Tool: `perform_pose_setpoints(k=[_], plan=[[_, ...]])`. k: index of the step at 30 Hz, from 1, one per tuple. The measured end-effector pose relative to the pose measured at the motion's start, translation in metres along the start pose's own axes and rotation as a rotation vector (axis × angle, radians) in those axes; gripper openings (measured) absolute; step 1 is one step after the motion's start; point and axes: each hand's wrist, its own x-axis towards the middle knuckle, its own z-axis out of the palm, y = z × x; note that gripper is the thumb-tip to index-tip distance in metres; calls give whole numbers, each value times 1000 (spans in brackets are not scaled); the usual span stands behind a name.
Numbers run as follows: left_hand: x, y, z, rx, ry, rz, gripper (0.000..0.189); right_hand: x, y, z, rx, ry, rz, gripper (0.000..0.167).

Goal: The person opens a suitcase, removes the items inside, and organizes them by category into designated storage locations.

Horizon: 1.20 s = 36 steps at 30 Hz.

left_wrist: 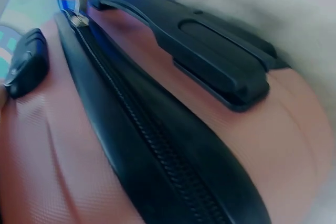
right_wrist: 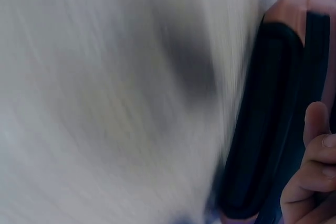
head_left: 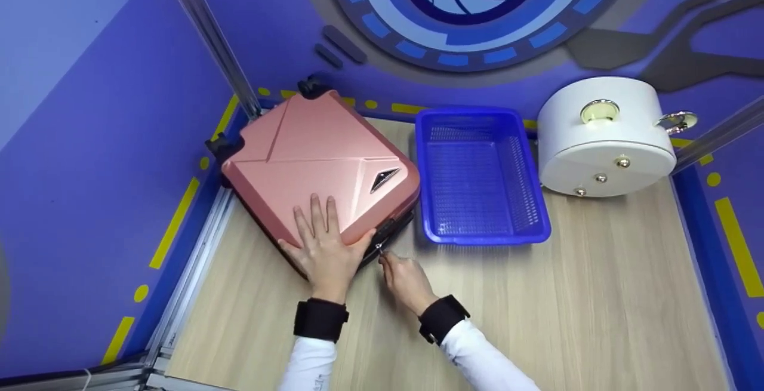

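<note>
Spread left hand (head_left: 325, 254) is pressing the closed suitcase (head_left: 316, 146) at the desk's (head_left: 597, 295) far-left corner, right hand (head_left: 409, 282) pinching its zipper pull (left_wrist: 80, 20), apparently mid-run.

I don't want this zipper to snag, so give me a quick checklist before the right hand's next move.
1. Right hand on the zipper pull: ok, fingers pinch it.
2. Left hand bracing the suitcase: ok, spread on its pink shell.
3. Zipper free of caught fabric: ok along the stretch the left wrist view shows.
4. Black fitting beside the zipper unlatched: cannot tell.
5. Room between suitcase and blue basket: not ok, little or none at the suitcase's corner.
</note>
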Motion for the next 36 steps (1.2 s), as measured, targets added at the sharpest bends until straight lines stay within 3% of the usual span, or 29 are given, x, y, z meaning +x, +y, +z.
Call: perform_pose_setpoints(k=[4, 12, 20, 23, 26, 31, 36], plan=[[0, 2, -1, -2, -14, -17, 110, -3, -8, 5, 11, -18, -35, 7], [1, 0, -3, 38, -41, 44, 109, -3, -6, 4, 11, -36, -33, 6], [0, -6, -9, 21, -157, 109, 99, -2, 2, 0, 7, -48, -37, 7], [0, -16, -10, -15, -143, 181, 95, -2, 4, 0, 5, -49, -37, 9], [2, -32, -12, -67, -120, 294, 93, -2, 3, -1, 2, -53, -43, 10], [15, -65, -18, -163, -163, 473, 95, -1, 4, -2, 10, -62, -42, 9], [25, -87, -19, -224, -189, 559, 105, 0, 3, -2, 20, -86, -35, 6]])
